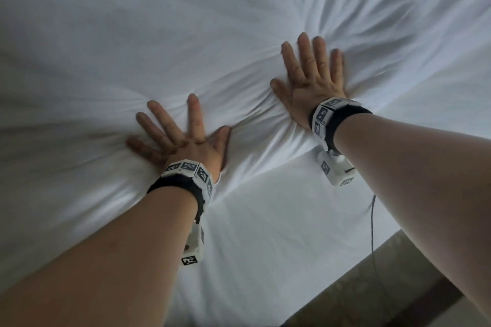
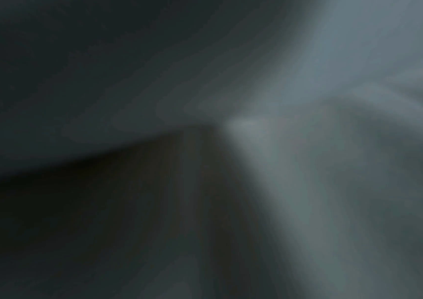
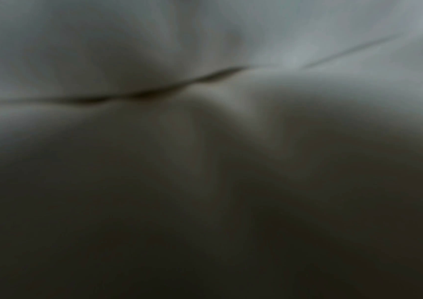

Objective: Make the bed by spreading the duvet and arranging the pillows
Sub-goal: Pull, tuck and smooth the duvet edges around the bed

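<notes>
A white duvet [image 1: 186,34] fills nearly the whole head view, soft and creased. My left hand [image 1: 183,135] lies flat on it at lower centre, fingers spread and straight, pressing a dent into the cloth. My right hand [image 1: 310,71] presses flat a little farther away and to the right, fingers straight and close together. Folds radiate from under both palms. Both wrist views are dark and blurred, showing only close-up white duvet cloth [image 2: 333,161] and a fold line in the duvet [image 3: 179,85]. No pillow is in view.
The bed's near edge runs diagonally at lower right, with a beige floor or carpet strip [image 1: 372,287] below it. A thin cable [image 1: 372,225] hangs from the right wrist device down past that edge.
</notes>
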